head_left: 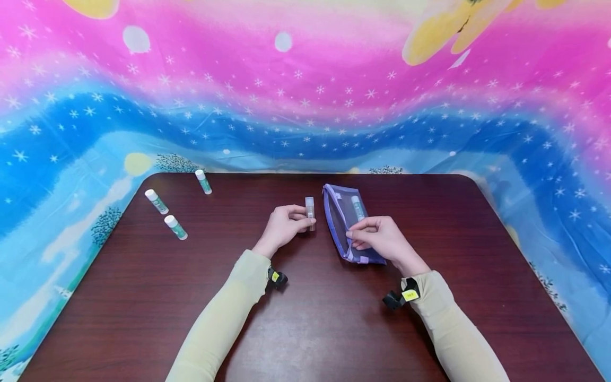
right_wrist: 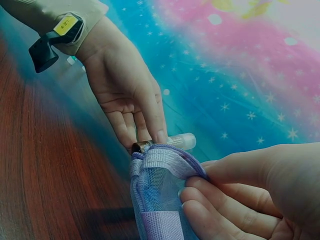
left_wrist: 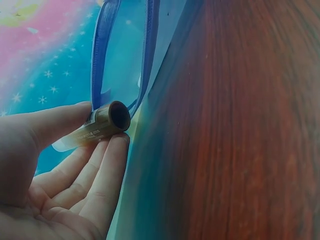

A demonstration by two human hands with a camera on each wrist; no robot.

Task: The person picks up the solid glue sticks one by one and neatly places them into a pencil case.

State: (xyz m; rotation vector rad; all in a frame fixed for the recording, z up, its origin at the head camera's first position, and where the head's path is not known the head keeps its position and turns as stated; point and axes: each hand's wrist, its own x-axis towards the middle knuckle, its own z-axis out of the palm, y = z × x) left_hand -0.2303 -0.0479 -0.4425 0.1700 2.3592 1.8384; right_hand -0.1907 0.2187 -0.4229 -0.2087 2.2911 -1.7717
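My left hand [head_left: 282, 229] pinches a small tube [head_left: 310, 213] between thumb and fingertips, just left of the pouch. In the left wrist view the tube [left_wrist: 102, 125] has a brownish, gold-toned body, a dark hollow end towards the camera and a translucent far end. A purple mesh zipper pouch [head_left: 338, 225] lies on the table with its mouth gaping towards the left hand. My right hand [head_left: 382, 239] pinches the pouch's near rim; the right wrist view shows the purple edging [right_wrist: 170, 162] between thumb and fingers. Through the mesh shows a white and green tube [head_left: 357, 207].
Several white-capped tubes with green labels lie at the table's back left: one at the back [head_left: 203, 182], one at the left [head_left: 156, 201] and one nearer [head_left: 175, 227]. A patterned cloth [head_left: 305, 116] hangs behind the dark wooden table [head_left: 296, 329].
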